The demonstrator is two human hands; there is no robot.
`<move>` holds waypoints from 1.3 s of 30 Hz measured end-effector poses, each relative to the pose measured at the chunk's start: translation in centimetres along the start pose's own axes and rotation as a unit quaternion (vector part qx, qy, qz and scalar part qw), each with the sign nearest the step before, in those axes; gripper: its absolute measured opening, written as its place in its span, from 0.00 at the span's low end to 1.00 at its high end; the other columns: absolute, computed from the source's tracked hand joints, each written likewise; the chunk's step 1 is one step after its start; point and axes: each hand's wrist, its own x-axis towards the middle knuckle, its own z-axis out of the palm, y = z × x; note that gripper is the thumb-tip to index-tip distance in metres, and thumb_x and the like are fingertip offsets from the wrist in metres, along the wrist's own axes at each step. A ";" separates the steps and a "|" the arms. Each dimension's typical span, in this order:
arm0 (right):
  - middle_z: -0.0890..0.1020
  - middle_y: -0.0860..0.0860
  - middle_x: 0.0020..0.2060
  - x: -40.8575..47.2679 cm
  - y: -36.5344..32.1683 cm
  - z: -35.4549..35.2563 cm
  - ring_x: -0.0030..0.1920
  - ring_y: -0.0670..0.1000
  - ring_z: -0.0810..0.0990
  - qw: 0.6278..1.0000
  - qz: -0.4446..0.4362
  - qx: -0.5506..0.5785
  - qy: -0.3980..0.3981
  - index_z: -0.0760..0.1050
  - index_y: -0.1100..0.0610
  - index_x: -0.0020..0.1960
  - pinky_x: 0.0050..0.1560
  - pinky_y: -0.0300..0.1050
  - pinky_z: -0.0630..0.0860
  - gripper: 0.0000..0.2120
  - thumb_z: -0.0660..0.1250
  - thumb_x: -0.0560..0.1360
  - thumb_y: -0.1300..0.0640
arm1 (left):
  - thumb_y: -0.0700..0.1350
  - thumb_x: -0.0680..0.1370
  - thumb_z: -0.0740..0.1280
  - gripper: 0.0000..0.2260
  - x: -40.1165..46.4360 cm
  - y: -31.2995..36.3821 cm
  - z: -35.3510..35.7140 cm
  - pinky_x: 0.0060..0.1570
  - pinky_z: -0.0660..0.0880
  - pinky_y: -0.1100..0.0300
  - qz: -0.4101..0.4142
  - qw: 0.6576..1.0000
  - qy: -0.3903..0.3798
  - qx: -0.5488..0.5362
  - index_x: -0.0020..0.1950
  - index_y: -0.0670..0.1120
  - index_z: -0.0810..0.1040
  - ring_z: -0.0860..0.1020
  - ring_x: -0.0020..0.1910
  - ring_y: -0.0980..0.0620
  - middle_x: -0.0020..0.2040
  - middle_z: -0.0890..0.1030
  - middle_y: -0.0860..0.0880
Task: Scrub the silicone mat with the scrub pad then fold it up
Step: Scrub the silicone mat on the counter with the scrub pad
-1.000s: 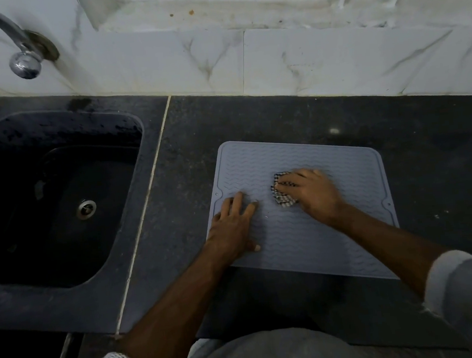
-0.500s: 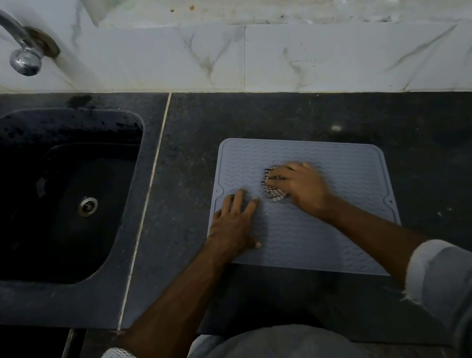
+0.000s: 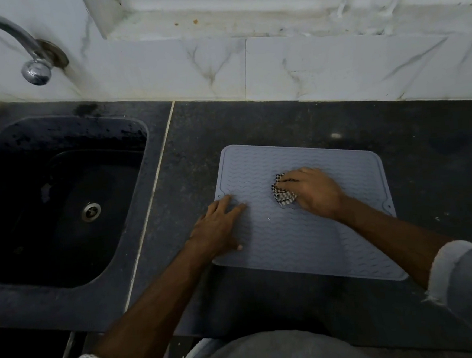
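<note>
A pale grey rectangular silicone mat (image 3: 303, 230) with a raised wavy pattern is lying flat and unfolded on the dark speckled stone counter (image 3: 295, 117), to the right of the black sunken sink (image 3: 61, 198). The right hand (image 3: 312, 191) is curling its fingers over a small black-and-white checked scrub pad (image 3: 282, 193), pressing it onto the middle of the mat. The left hand (image 3: 219, 226) is lying flat with fingers straight and spread, pressing on the mat's left edge, holding nothing. The two hands are sitting near each other but not touching. A curved chrome tap (image 3: 34, 67) is hanging above the sink against the white marble-patterned wall tiles (image 3: 333, 66).
</note>
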 end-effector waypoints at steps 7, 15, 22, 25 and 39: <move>0.74 0.53 0.65 5.9 -5.0 -0.8 0.65 0.57 0.69 0.999 -0.033 0.001 0.015 0.73 0.54 0.65 0.65 0.54 0.64 0.22 0.68 0.71 0.61 | 0.54 0.69 0.74 0.45 -0.2 0.7 0.0 0.68 0.58 0.37 -0.012 0.999 -0.009 0.029 0.77 0.58 0.49 0.45 0.76 0.43 0.78 0.41 0.50; 0.68 0.50 0.70 4.2 -3.3 0.4 0.68 0.55 0.64 0.996 -0.051 -0.062 -0.040 0.68 0.49 0.69 0.67 0.52 0.60 0.27 0.67 0.72 0.61 | 0.54 0.70 0.73 0.45 -0.5 0.8 0.2 0.69 0.56 0.38 -0.020 1.000 -0.010 0.022 0.77 0.58 0.47 0.44 0.76 0.44 0.78 0.42 0.49; 0.75 0.51 0.64 4.6 -2.9 -0.6 0.63 0.55 0.69 0.999 -0.027 -0.047 -0.005 0.74 0.52 0.64 0.63 0.53 0.64 0.22 0.69 0.71 0.61 | 0.53 0.70 0.74 0.45 -0.4 0.9 0.1 0.69 0.57 0.37 -0.018 0.999 -0.013 0.025 0.77 0.57 0.47 0.44 0.76 0.43 0.78 0.42 0.49; 0.75 0.52 0.64 7.0 -5.7 -0.2 0.64 0.56 0.69 0.999 -0.042 -0.028 0.016 0.73 0.52 0.65 0.64 0.54 0.63 0.24 0.69 0.70 0.63 | 0.54 0.70 0.74 0.45 -0.3 0.9 0.1 0.69 0.55 0.37 -0.021 0.999 -0.015 0.022 0.77 0.58 0.47 0.44 0.76 0.43 0.78 0.42 0.49; 0.73 0.51 0.66 4.7 -3.4 -0.3 0.65 0.56 0.67 0.998 -0.032 -0.052 -0.015 0.72 0.52 0.66 0.65 0.52 0.61 0.23 0.68 0.72 0.61 | 0.54 0.70 0.73 0.45 -0.4 0.7 0.3 0.70 0.54 0.37 -0.016 1.000 -0.015 0.021 0.77 0.58 0.46 0.43 0.76 0.43 0.78 0.41 0.49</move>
